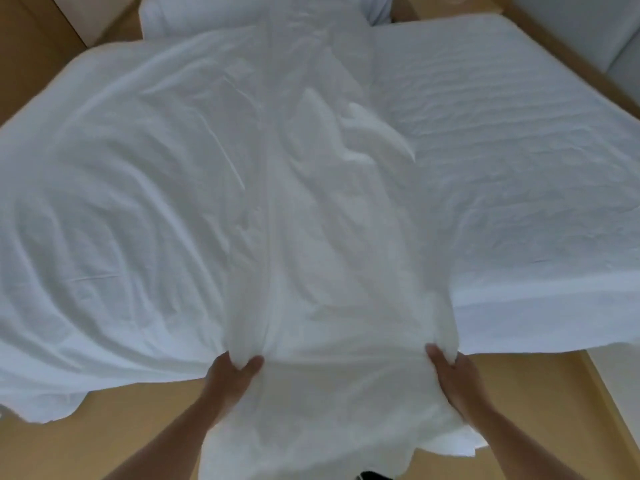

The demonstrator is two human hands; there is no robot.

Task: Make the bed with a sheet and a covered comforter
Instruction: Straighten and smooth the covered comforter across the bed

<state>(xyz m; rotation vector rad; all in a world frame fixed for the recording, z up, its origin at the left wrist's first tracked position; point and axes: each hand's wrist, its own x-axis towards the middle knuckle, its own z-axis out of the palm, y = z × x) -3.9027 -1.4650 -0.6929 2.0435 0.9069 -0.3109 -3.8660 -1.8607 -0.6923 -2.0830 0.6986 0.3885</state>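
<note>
One white sheet [194, 174] lies rumpled over the bed from 9 to 12 o'clock, with its near edge bunched at 6 o'clock. There are two hands: the left hand [232, 379] at 7 o'clock and the right hand [453, 379] at 5 o'clock, each clutching a fold of that edge. One quilted mattress [512, 161] shows uncovered at 2 o'clock. One white bedding heap [207, 15] sits at 12 o'clock. A light wooden floor [533, 410] surrounds the bed.
</note>
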